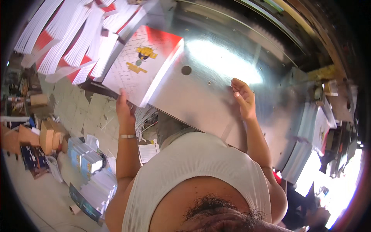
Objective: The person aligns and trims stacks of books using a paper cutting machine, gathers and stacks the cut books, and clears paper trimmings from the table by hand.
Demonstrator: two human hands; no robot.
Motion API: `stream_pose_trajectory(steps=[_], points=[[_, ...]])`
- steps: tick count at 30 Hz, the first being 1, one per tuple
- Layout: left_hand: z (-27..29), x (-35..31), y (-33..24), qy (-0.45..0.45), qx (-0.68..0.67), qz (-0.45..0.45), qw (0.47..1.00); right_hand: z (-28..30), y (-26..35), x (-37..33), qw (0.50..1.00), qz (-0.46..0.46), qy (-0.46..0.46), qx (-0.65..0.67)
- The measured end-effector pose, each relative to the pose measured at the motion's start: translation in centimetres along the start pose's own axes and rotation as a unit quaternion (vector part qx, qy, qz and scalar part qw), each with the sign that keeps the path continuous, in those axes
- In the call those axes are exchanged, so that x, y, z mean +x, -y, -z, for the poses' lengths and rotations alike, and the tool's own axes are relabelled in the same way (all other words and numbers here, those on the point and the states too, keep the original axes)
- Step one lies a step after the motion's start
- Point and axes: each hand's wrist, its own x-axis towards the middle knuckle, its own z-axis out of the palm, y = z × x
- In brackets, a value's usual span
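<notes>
A thick stack of books (145, 63) with a red and white cover lies on a shiny metal machine table (216, 77), its near corner hanging over the table's edge. My left hand (123, 106) grips the near left edge of that stack from below. My right hand (244, 98) rests on the bare metal to the right of the stack, fingers loosely curled, holding nothing. My white vest fills the bottom middle.
Fanned piles of white and red printed sheets (73, 38) lean at the upper left. Cardboard boxes (46, 135) and bundles of books (87, 160) sit on the tiled floor at left. More stacked books (309, 143) stand at right.
</notes>
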Motion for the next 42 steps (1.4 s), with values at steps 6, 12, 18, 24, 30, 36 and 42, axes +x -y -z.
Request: stream_pose_trajectory(steps=[6,12,18,24,30,36,42], points=[[-4.3,-5.1,3.6,-0.192,0.135,-0.411,0.881,9.2,1.3,-7.2,0.99,-0.005,-0.118,-0.075],[-14.2,-13.3,7.1,0.044,0.183,-0.666,0.721,18.2,5.2,-14.0,0.922,0.006,-0.241,-0.302],[-19.7,-15.8,12.9,0.333,0.268,-0.54,0.725,28.3,7.2,-16.6,0.75,-0.008,-0.333,-0.572],[-23.3,-15.8,16.7,0.438,0.377,-0.427,0.696,40.8,9.3,-19.4,0.58,-0.088,-0.346,-0.732],[-24.3,-14.4,18.0,0.394,0.389,-0.402,0.729,46.5,8.1,-17.9,0.56,-0.185,-0.163,-0.791],[-25.5,-14.1,18.5,0.385,0.411,-0.371,0.739,50.4,9.2,-18.0,0.603,-0.15,-0.103,-0.777],[-25.0,-13.8,18.9,0.386,0.391,-0.345,0.761,51.3,12.8,-17.5,0.579,-0.125,-0.165,-0.789]])
